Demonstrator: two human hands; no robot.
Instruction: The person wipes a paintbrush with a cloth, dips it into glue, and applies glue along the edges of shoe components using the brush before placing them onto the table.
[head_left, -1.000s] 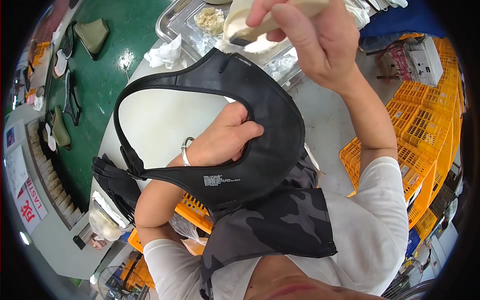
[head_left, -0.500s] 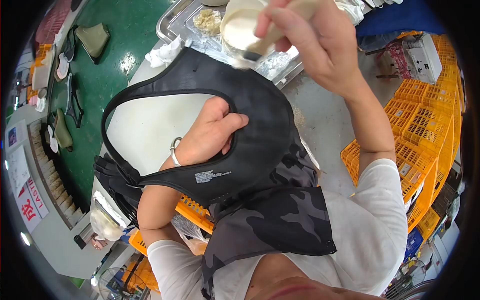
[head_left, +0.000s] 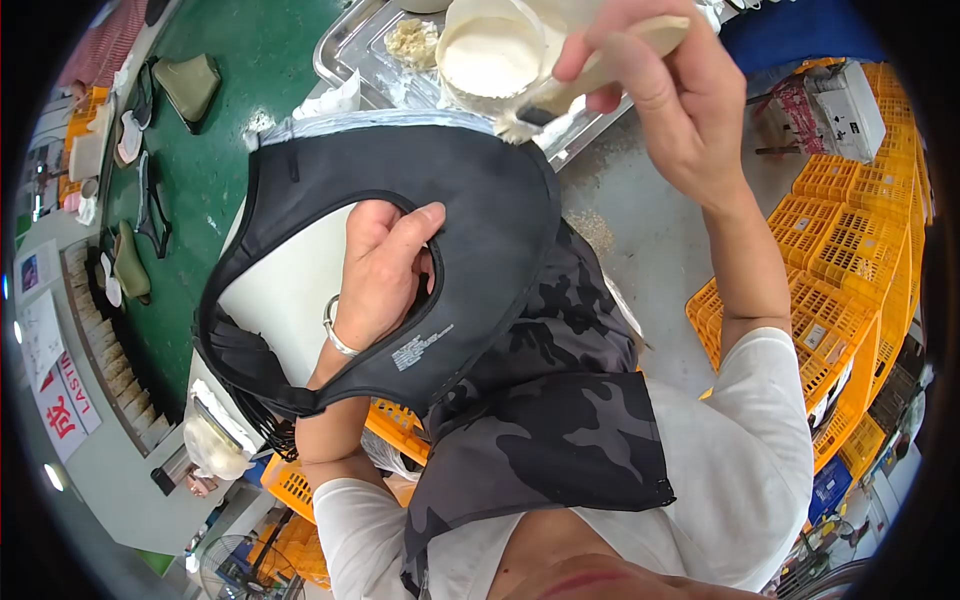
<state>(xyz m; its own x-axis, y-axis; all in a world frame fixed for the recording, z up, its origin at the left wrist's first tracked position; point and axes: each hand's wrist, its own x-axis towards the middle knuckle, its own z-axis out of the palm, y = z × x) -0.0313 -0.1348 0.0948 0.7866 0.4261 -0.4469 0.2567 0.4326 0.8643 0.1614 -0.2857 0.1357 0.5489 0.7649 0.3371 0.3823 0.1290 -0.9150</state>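
A black, smooth curved piece (head_left: 490,210) with a large opening and small printed lettering lies over the table corner and my lap. My left hand (head_left: 385,265), with a bracelet at its wrist, reaches through the opening and grips its inner rim, thumb on top. A whitish coat (head_left: 390,120) runs along the piece's upper edge. My right hand (head_left: 680,110) holds a brush (head_left: 537,115) by its wooden handle. Its pale bristles are at the right end of that edge; contact is hard to tell. Just behind the brush stands a cup (head_left: 440,65) of creamy white liquid.
A metal tray (head_left: 335,50) under the cup also holds a yellowish clump (head_left: 413,42). Orange crates (head_left: 780,310) are stacked at the right. Black strands (head_left: 280,435) hang at the table's left edge. Olive and black pieces (head_left: 187,88) lie on the green surface beyond.
My left hand has shifted left with the black piece, which has turned so its coated edge lies more level and shows longer. The brush has moved slightly right and down.
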